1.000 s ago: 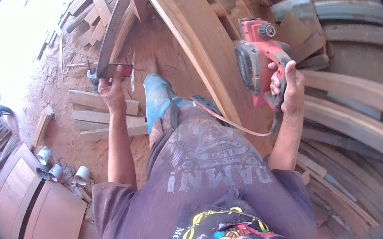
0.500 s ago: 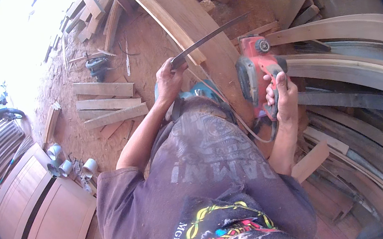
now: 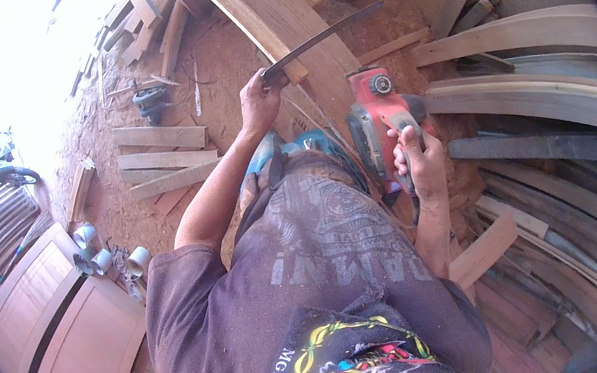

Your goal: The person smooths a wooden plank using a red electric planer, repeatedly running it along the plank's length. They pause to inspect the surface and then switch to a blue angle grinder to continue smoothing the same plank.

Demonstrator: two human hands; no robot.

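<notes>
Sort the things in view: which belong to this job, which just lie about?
Likely job: red power tool in right hand; thin dark bar in left hand; nearby plank.
Probably lying about: white cylinders, short boards, wooden panels.

1. Your head camera looks steeply down over your shirt (image 3: 322, 258)
2. Its fisheye view takes in your left hand (image 3: 260, 103) and right hand (image 3: 422, 164)
3. Your shirt sits near, the floor (image 3: 218, 56) farther

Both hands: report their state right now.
Left hand: closed, holding the dark strip by one end.
Right hand: closed around the handle of the red planer.
</notes>
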